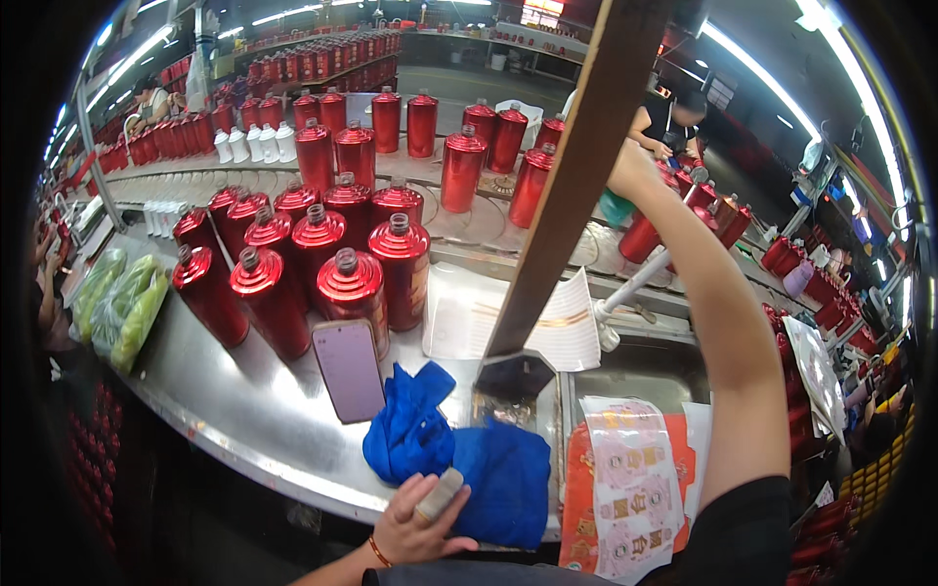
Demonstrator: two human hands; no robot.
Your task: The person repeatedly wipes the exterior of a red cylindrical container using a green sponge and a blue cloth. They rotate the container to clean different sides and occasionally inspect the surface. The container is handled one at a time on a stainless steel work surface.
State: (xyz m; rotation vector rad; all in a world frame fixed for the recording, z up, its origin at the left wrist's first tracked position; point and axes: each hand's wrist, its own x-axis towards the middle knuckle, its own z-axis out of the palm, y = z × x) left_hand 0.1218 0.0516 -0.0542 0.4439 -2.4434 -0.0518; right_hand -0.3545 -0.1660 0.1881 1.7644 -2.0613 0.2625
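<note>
My left hand is at the near edge of the metal table, fingers stretched out beside a folded blue cloth. A pale beige piece covers or lies along one finger; I cannot tell whether it is a wrap or a small block. My right arm reaches far forward on the right. The right hand is at the brown post, its fingers mostly hidden, above a green item and a shiny red bottle. A bunched blue cloth lies near a phone leaning on red bottles.
A brown post rises between my hands. Printed label sheets lie over a metal basin. Bagged green items are at the left. A conveyor carries red bottles and white bottles. Another person works across it.
</note>
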